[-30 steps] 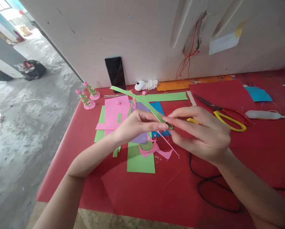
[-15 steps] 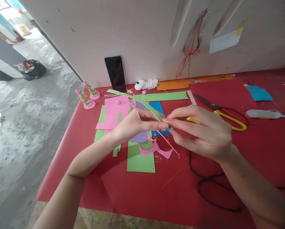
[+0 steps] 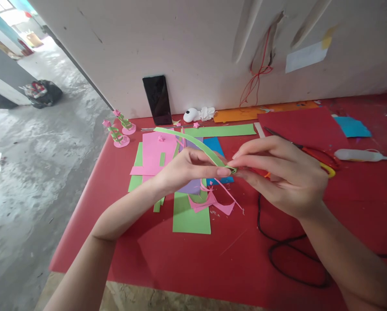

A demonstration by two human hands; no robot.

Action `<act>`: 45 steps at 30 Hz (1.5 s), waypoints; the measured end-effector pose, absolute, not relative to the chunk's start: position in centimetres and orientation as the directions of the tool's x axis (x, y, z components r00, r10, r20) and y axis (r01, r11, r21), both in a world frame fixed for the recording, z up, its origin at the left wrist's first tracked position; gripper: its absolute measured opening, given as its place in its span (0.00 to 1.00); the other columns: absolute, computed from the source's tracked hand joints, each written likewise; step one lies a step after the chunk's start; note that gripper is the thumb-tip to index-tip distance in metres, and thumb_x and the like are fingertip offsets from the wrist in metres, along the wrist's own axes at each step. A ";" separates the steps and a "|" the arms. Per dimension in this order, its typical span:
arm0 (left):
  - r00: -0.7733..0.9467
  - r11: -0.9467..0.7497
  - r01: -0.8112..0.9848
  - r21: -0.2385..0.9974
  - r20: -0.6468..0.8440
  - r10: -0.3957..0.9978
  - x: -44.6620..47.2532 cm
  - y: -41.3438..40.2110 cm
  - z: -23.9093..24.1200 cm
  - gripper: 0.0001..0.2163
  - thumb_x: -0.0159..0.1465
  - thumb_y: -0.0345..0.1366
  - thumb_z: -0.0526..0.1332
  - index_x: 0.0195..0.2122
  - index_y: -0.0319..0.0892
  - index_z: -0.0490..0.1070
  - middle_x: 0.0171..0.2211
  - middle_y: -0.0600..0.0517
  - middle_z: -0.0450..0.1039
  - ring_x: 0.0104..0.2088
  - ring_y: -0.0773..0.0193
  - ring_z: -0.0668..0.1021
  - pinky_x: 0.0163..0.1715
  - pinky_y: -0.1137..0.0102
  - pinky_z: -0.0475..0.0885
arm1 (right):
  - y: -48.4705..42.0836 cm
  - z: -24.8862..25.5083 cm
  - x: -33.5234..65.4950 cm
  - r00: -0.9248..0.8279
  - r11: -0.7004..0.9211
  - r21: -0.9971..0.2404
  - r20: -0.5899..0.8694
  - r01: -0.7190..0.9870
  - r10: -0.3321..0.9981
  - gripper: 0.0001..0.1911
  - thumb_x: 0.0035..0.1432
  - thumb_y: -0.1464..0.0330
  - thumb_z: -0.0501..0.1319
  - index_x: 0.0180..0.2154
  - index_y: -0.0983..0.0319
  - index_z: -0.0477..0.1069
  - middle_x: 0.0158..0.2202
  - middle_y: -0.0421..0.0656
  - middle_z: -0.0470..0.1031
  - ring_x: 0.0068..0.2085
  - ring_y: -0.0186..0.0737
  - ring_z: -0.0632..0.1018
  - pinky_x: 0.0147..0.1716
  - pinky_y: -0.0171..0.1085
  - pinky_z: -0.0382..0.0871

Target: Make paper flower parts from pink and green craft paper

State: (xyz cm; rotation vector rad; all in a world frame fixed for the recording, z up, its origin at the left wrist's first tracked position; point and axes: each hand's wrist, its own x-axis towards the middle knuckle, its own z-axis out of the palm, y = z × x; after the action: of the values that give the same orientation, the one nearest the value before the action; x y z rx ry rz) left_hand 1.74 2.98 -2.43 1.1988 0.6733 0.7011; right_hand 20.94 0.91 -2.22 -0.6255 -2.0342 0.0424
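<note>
A narrow green paper strip (image 3: pixel 198 143) arches up and leftward from between my hands, its near end folded into a small looped shape. My left hand (image 3: pixel 190 167) pinches the strip just behind that fold, thumb in front. With bent fingers, my right hand (image 3: pixel 285 179) grips the folded end from the right; its fingertips partly cover it. Below lie a pink sheet (image 3: pixel 156 149), a purple sheet (image 3: pixel 189 186), a green sheet (image 3: pixel 191 220) and pink paper scraps (image 3: pixel 209 202).
Scissors (image 3: pixel 327 169) are partly behind my right hand, near a glue bottle (image 3: pixel 358 154). A black cord (image 3: pixel 271 250) loops at the right front. A phone (image 3: pixel 157 100) leans on the wall. Two small pink-and-green paper ornaments (image 3: pixel 118 137) stand at the left edge of the red table (image 3: pixel 193 263).
My right hand has shifted slightly right and its fingers have moved at the fold. The strip's free end has swung a little right and down. My left hand has barely moved.
</note>
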 end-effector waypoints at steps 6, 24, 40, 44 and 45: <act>0.703 0.235 -0.048 0.971 -0.134 0.699 1.4 3.1 -2.3 0.11 0.47 0.43 0.73 0.25 0.42 0.79 0.28 0.53 0.77 0.30 0.71 0.74 0.32 0.73 0.69 | 0.7 -1.4 21.2 -0.478 0.867 -0.369 0.727 0.334 0.494 0.10 0.55 0.77 0.62 0.37 0.56 0.71 0.34 0.38 0.73 0.32 0.29 0.75 0.26 0.32 0.72; 0.611 0.255 -0.155 0.954 -0.110 0.784 1.9 2.6 -3.7 0.07 0.53 0.43 0.70 0.28 0.45 0.80 0.29 0.55 0.79 0.34 0.70 0.77 0.41 0.70 0.71 | 0.7 -2.1 20.7 -0.477 0.836 -0.128 0.771 0.533 0.422 0.12 0.55 0.72 0.64 0.43 0.60 0.69 0.36 0.43 0.75 0.33 0.34 0.77 0.28 0.33 0.74; 0.707 0.183 -0.054 0.982 -0.092 0.702 1.9 2.3 -2.7 0.11 0.54 0.45 0.69 0.29 0.42 0.77 0.26 0.56 0.72 0.27 0.74 0.69 0.28 0.75 0.64 | 0.6 -2.1 20.8 -0.561 0.888 -0.019 0.769 0.459 0.306 0.11 0.54 0.78 0.63 0.41 0.64 0.69 0.34 0.45 0.77 0.31 0.33 0.76 0.26 0.34 0.70; 0.711 0.196 -0.041 0.980 -0.109 0.695 1.7 2.4 -2.7 0.11 0.53 0.44 0.70 0.28 0.41 0.76 0.27 0.57 0.69 0.26 0.75 0.68 0.25 0.76 0.62 | 0.6 -1.8 21.0 -0.565 0.894 -0.052 0.758 0.444 0.325 0.11 0.55 0.78 0.62 0.41 0.65 0.69 0.34 0.46 0.76 0.33 0.34 0.76 0.28 0.34 0.71; 0.708 0.198 -0.039 0.979 -0.113 0.697 1.7 2.4 -2.7 0.11 0.53 0.43 0.70 0.29 0.41 0.76 0.28 0.56 0.70 0.26 0.75 0.68 0.26 0.76 0.62 | 0.6 -1.8 21.0 -0.567 0.888 -0.053 0.751 0.458 0.337 0.10 0.55 0.78 0.62 0.41 0.66 0.69 0.34 0.46 0.76 0.33 0.33 0.76 0.28 0.34 0.71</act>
State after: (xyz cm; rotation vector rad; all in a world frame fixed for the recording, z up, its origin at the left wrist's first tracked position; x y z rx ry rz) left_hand 1.69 2.36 -2.67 1.2807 0.6280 0.5651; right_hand 20.95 0.58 -1.75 -0.5681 -2.2242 -0.1864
